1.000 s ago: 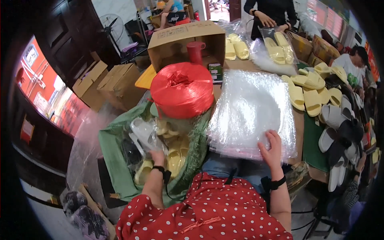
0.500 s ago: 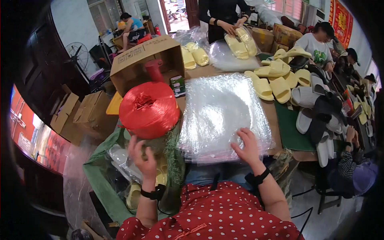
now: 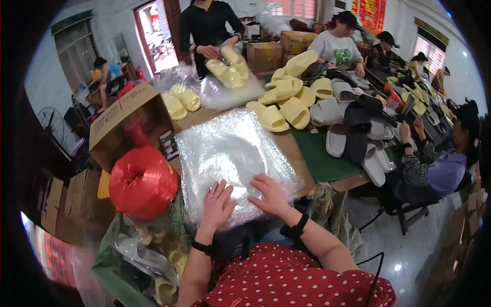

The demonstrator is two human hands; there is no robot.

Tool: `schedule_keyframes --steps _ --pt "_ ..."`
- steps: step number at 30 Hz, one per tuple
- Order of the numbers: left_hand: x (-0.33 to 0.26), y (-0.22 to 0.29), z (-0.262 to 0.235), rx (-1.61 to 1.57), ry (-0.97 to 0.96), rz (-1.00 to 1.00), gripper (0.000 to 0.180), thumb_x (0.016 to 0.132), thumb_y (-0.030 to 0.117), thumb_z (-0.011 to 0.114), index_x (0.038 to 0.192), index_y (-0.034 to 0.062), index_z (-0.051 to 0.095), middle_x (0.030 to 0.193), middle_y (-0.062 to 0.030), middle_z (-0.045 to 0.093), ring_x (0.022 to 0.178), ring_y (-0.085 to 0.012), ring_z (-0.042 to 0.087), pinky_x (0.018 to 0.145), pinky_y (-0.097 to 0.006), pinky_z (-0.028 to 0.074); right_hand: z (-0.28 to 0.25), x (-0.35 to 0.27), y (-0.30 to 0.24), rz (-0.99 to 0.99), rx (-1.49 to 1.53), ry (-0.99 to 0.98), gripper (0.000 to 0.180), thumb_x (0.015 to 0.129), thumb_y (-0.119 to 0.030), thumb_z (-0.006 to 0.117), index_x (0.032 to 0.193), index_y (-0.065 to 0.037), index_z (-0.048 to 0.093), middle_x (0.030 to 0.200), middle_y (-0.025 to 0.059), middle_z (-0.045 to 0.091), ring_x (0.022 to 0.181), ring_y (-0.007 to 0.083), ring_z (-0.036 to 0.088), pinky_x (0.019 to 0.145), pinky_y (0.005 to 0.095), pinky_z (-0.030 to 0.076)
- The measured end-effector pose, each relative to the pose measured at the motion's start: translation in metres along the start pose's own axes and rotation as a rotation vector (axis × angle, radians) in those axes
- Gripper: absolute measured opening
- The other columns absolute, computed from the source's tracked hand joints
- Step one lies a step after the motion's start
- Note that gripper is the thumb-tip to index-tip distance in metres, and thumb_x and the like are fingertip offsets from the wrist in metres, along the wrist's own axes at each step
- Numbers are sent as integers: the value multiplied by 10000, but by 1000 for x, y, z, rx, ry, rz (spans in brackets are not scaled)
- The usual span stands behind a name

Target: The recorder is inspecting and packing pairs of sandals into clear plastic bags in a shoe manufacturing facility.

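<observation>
In front of me lies a stack of clear plastic bags [image 3: 232, 148], shiny and roughly squared up. My left hand [image 3: 218, 204] rests flat on its near left part, fingers stretched out. Farther right, my right hand [image 3: 269, 194] lies on the same stack with its fingers spread. Neither hand grips anything. Left of the bags stands a big roll of red plastic twine [image 3: 146, 184]. Pale yellow slippers [image 3: 294, 112] are heaped beyond the stack on the right.
An open cardboard box [image 3: 128, 110] stands behind the twine. Below it, a green sack [image 3: 110, 266] holds bagged slippers. Grey, black and white slippers [image 3: 337, 140] lie on a green mat [image 3: 319, 158]. Across the table, a co-worker [image 3: 209, 30] handles yellow slippers; others sit along the right.
My left hand has come from above the sack onto the bag stack. My right hand stays on the stack. The view has swung to the right.
</observation>
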State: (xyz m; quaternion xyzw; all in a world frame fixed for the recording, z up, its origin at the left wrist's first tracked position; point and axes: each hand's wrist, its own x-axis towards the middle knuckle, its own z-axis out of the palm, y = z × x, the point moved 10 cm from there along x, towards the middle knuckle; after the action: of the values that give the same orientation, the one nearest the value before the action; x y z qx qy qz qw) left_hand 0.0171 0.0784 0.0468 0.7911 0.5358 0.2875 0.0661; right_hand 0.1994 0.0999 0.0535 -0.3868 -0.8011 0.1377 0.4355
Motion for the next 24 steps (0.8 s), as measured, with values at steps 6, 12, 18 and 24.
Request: schedule_keyframes --steps 6,12,18,24 --pt "-1 4 2 13 9 2 517 901 388 633 1355 144 589 1503 -147 456 1406 -385 374 1163 -544 235 -96 7 32 190 25 321 409 822 -130 743 1189 -21 601 1237 135 582 1174 346 529 1012 442 421" --pt "-2 13 -8 18 58 31 474 910 336 630 1318 96 605 1478 -165 481 1385 -398 398 1170 -526 226 -275 -36 117 393 -672 882 594 828 -199 729 1313 19 462 1295 229 488 1171 412 479 1007 494 386" --pt "-4 5 -3 38 51 8 499 904 366 635 1349 144 589 1509 -124 454 1407 -362 378 1175 -523 227 -338 -81 208 943 -835 732 733 847 -377 733 1392 4 425 1304 278 490 1190 452 502 984 517 438" --pt "-6 6 -5 54 34 4 510 911 376 622 1363 147 575 1510 -123 450 1412 -354 371 1176 -520 223 -329 -76 219 822 -792 601 570 842 -280 726 1325 -49 530 1141 256 592 1072 440 576 925 500 477"
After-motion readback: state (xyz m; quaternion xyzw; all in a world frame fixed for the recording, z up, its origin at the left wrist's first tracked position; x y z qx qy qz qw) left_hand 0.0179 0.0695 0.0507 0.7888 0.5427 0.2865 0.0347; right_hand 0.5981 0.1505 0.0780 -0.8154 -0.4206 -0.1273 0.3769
